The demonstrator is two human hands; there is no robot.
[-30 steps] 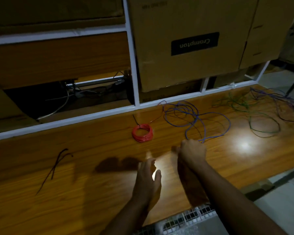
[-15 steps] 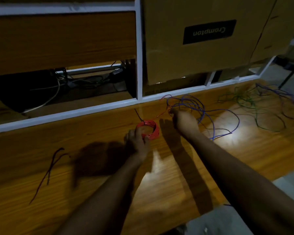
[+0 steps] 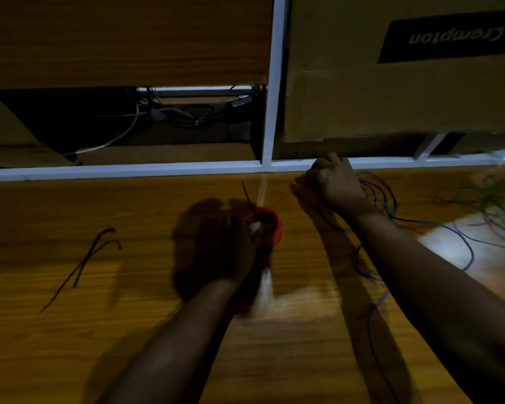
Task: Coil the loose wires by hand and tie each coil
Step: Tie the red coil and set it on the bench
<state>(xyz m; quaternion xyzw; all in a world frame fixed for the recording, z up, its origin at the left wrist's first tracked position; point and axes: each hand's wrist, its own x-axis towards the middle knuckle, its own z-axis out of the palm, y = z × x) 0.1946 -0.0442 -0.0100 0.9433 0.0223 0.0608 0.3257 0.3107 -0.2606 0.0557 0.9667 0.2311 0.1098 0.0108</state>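
A small red wire coil (image 3: 272,228) lies on the wooden tabletop (image 3: 129,316), and my left hand (image 3: 233,252) grips its near side. A thin red strand (image 3: 280,199) runs taut from the coil up to my right hand (image 3: 330,182), whose curled fingers pinch its end near the white rail. A dark tie sticks up from the coil. Loose blue wire (image 3: 382,196) lies tangled behind and under my right wrist. Green wire (image 3: 496,202) sprawls at the far right.
Short dark wire pieces (image 3: 85,260) lie on the table to the left. A white metal rail (image 3: 123,170) borders the table's far edge. Behind it stand a large cardboard box (image 3: 391,97) and a dark gap with cables.
My left hand closed round the red coil. My right hand left the blue wire, took the red strand's end and pulled it up toward the rail. The camera moved closer.
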